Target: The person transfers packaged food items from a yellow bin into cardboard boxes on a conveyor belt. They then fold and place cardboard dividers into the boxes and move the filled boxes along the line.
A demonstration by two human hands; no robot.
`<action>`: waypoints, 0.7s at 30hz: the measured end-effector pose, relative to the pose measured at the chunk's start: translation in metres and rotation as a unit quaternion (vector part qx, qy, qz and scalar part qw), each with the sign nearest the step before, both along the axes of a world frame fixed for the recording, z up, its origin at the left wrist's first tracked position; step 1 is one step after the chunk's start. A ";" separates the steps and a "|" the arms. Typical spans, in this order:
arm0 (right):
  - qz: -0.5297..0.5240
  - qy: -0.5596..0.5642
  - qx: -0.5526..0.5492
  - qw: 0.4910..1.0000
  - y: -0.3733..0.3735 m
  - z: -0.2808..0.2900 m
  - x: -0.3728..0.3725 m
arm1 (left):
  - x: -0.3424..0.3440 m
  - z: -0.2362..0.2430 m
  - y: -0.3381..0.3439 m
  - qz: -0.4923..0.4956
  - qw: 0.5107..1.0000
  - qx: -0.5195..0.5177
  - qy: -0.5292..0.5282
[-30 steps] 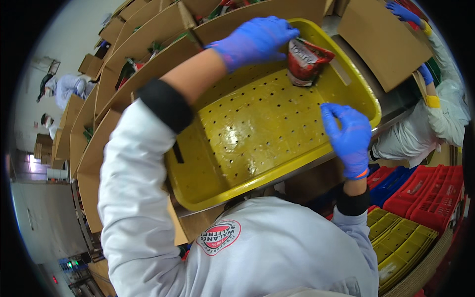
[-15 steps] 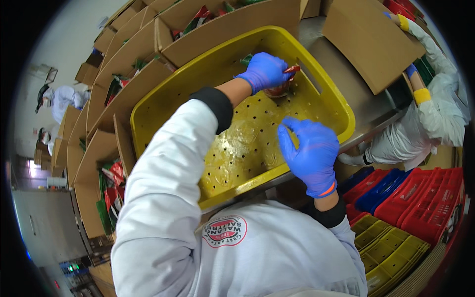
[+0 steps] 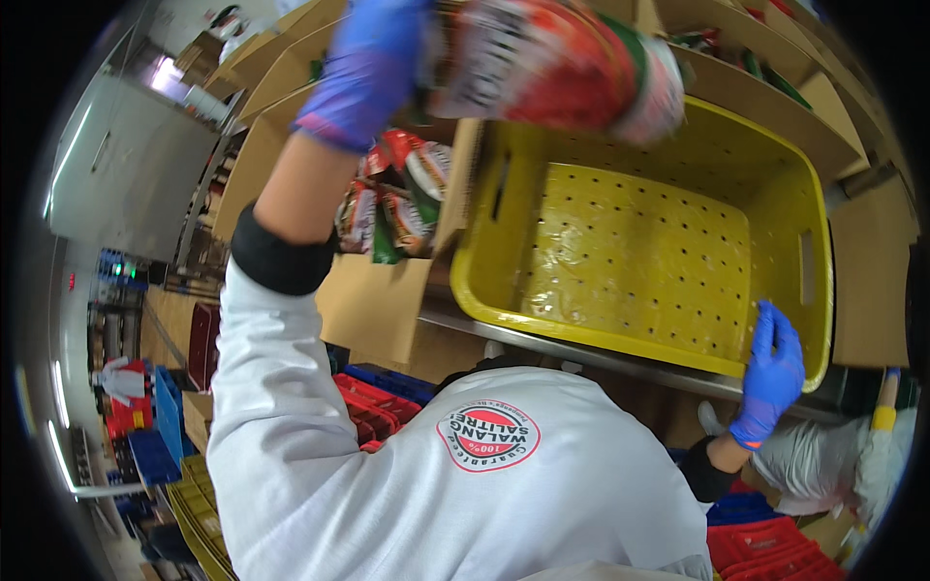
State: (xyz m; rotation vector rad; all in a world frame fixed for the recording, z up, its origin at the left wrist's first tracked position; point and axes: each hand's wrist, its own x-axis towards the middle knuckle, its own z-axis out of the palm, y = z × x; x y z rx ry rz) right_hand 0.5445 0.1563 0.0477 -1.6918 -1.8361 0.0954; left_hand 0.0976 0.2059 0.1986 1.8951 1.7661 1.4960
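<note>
In my blue-gloved left hand, raised high at the upper left, is a red, white and green food packet, smeared by motion. The fingers are partly hidden and blurred at the packet's left end. It passes over the far left rim of a yellow perforated tub. Below my left hand, a cardboard box holds several similar packets. My blue-gloved right hand is at the tub's near right corner, fingers stretched out over the rim. Whether it touches the rim, I cannot tell.
More open cardboard boxes with packets line the tub's far side. A co-worker in white stands at the lower right beside a cardboard sheet. Red crates and yellow crates are stacked below.
My left hand has lifted the packet out of the tub and carried it left and up, toward the boxes. The view has turned left. My right hand now is at the tub's near right corner.
</note>
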 end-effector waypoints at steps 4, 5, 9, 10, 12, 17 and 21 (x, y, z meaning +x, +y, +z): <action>0.020 0.040 -0.060 0.997 0.006 -0.005 0.002 | -0.153 0.048 -0.137 0.251 0.950 0.138 0.124; 0.020 0.054 -0.075 0.996 0.010 -0.008 0.005 | -0.176 0.051 -0.150 0.223 0.962 0.154 -0.045; 0.005 0.111 -0.137 0.984 0.019 -0.017 0.020 | -0.261 0.038 -0.166 0.341 0.921 0.098 -0.165; 0.008 0.116 -0.147 0.982 0.022 -0.019 0.021 | -0.298 0.028 -0.170 0.368 0.922 0.017 -0.117; 0.008 0.129 -0.170 0.977 0.028 -0.018 0.026 | -0.328 -0.018 -0.146 0.430 0.899 -0.079 0.040; 0.014 0.155 -0.185 0.970 0.032 -0.030 0.046 | -0.395 -0.118 -0.115 0.400 0.847 -0.283 0.207; 0.039 0.129 -0.193 0.972 0.031 -0.031 0.057 | -0.383 -0.121 -0.121 0.393 0.826 -0.278 0.292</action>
